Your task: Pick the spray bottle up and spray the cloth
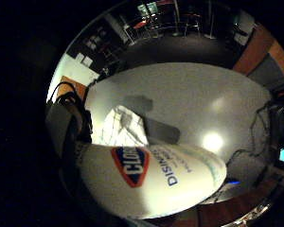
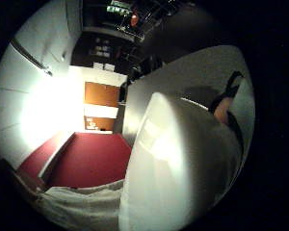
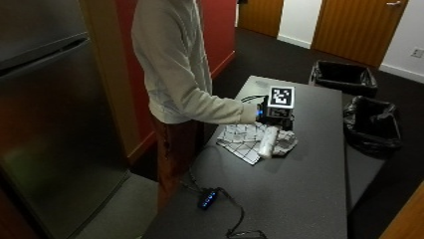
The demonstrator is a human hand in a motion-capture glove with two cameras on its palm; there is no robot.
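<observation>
Outside view first: a person [image 3: 173, 64] in a pale long-sleeved top stands at the near side of a dark grey table [image 3: 291, 199], right arm stretched out over it. The gloved right hand [image 3: 270, 117] has the white spray bottle [image 3: 268, 141] in its grasp, fingers wrapped round the upper part while the body of the bottle points down and toward the camera, tilted well off upright. Right below it lies the cloth [image 3: 246, 141], white with a dark check, crumpled on the tabletop; the bottle's lower end sits over the cloth, though whether it touches cannot be told from here.

Over to the little-finger-side palm view: the bottle fills the frame close to the palm, white body with a red and blue Clorox label [image 1: 131, 164] and blue lettering beside it. Beyond it the cloth shows pale on the grey table, the bottle's shadow falling across both.

From the thumb-side palm view, the bottle's smooth white flank looms large against the table edge.

Elsewhere, a small device with blue lights [image 3: 207, 198] and its cable rest near the table's front corner, and two black-lined bins [image 3: 370, 124] stand at the far side.
</observation>
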